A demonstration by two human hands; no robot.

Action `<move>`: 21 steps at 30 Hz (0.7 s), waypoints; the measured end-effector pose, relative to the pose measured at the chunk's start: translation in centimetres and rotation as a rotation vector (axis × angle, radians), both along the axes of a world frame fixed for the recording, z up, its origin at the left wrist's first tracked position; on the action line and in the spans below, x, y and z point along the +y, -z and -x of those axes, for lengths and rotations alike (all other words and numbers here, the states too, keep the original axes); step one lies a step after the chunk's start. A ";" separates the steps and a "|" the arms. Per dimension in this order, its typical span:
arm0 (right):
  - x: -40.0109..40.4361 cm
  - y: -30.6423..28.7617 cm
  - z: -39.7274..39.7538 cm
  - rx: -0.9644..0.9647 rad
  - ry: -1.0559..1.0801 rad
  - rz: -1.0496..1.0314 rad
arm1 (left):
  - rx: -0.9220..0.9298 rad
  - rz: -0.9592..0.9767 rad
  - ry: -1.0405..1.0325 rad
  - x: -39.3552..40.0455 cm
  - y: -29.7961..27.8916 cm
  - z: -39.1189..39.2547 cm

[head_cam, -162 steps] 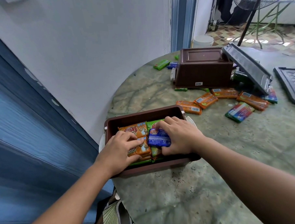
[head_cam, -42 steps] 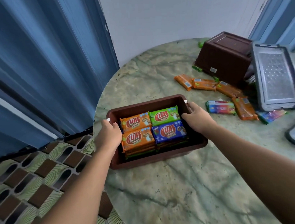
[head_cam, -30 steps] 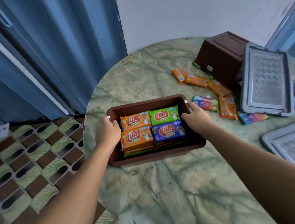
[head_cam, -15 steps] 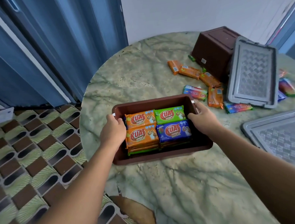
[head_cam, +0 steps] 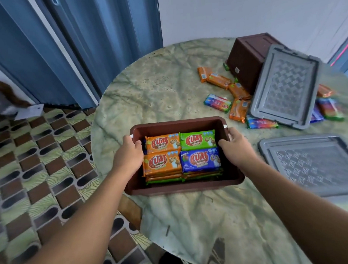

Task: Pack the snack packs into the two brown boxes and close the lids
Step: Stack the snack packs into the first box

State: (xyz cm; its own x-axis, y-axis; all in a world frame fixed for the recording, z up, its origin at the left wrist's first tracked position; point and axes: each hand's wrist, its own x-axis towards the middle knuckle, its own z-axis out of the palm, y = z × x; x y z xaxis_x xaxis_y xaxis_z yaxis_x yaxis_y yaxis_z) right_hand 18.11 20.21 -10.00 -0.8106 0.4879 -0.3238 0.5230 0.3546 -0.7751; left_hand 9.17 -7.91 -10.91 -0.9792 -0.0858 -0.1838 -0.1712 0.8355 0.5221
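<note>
Both hands, left [head_cam: 128, 153] and right [head_cam: 236, 149], grip one open box [head_cam: 183, 186]; four packs [head_cam: 182, 153] on top, perhaps more beneath.

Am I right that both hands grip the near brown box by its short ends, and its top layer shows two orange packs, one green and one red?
Not quite. In the head view the left hand and right hand do grip the near brown box by its short ends, but the fourth top pack is blue, not red, beside two orange and one green.
</note>
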 end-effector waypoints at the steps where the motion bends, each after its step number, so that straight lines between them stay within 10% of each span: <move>1: 0.0 0.0 -0.6 0.001 0.002 0.003 | 0.003 0.004 0.005 -0.1 0.0 -0.5; 21: -0.9 0.7 -5.7 0.060 0.124 0.188 | 0.199 0.247 0.097 -0.2 -0.6 -3.2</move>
State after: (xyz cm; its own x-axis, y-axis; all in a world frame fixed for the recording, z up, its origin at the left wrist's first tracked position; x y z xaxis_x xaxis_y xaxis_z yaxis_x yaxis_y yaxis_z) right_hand 23.77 19.28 -10.70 -0.7689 0.5203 -0.3716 0.5045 0.1367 -0.8525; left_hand 12.42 -8.09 -10.35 -0.9996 -0.0088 0.0272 0.0002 0.9486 0.3166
